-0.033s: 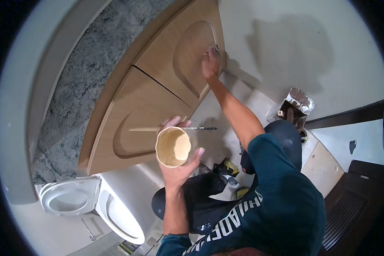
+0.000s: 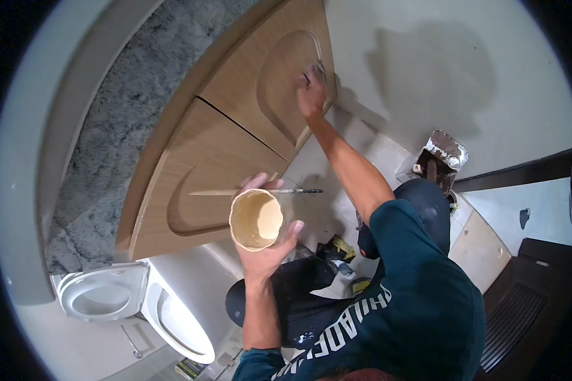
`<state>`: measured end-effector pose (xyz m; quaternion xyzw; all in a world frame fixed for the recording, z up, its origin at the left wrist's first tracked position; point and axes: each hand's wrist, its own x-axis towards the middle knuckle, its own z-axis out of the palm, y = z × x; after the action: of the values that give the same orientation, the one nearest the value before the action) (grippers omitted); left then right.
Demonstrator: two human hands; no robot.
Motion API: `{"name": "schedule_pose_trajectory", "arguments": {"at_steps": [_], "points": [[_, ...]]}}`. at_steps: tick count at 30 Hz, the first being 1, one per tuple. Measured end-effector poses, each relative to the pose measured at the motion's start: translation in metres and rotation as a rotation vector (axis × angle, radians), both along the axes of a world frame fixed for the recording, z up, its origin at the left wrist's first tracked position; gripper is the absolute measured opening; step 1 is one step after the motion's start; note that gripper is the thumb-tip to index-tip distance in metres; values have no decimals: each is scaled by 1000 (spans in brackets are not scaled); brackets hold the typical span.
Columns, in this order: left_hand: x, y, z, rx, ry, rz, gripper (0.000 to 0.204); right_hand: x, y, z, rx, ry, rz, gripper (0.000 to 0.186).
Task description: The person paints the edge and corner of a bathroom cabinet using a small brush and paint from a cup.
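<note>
The person's dark teal shirt [image 2: 426, 279], with white lettering, is nearest, above bent legs in dark trousers [image 2: 292, 286]. Out in front, the left hand [image 2: 265, 257] is clamped on a cup [image 2: 256, 219], thumb on its right side and fingers round its far side. The cup has a wavy rim, and its inside and contents are cream-coloured. A brush [image 2: 213, 192] lies crosswise against the cup's far side at these fingers, its pale handle pointing left and its dark end right.

Farther off, the right hand [image 2: 311, 95] is at the far door [image 2: 267, 70] of a curved wooden cabinet, near the door's right edge. Its fingers are bent; I cannot tell whether they clamp anything. The near door [image 2: 197, 165] is beyond the cup. A grey stone top [image 2: 121, 108] curves along the cabinet.

Left of the legs is a white toilet [image 2: 178, 324]. On the floor [image 2: 314, 165], a stained open box [image 2: 448, 152] is beside the pale wall [image 2: 521, 82], which carries a soft shadow.
</note>
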<state>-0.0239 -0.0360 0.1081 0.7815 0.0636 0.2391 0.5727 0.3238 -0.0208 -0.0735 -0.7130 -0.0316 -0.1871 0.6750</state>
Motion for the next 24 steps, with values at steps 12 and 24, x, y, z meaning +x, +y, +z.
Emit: {"name": "schedule_pose_trajectory", "arguments": {"at_steps": [12, 24], "points": [[-8, -2, 3, -50, -34, -2, 88, -86, 33, 122, -2, -506, -83, 49], [-9, -6, 17, -66, -89, 26, 88, -31, 7, 129, -181, -490, -114, 53]]}}
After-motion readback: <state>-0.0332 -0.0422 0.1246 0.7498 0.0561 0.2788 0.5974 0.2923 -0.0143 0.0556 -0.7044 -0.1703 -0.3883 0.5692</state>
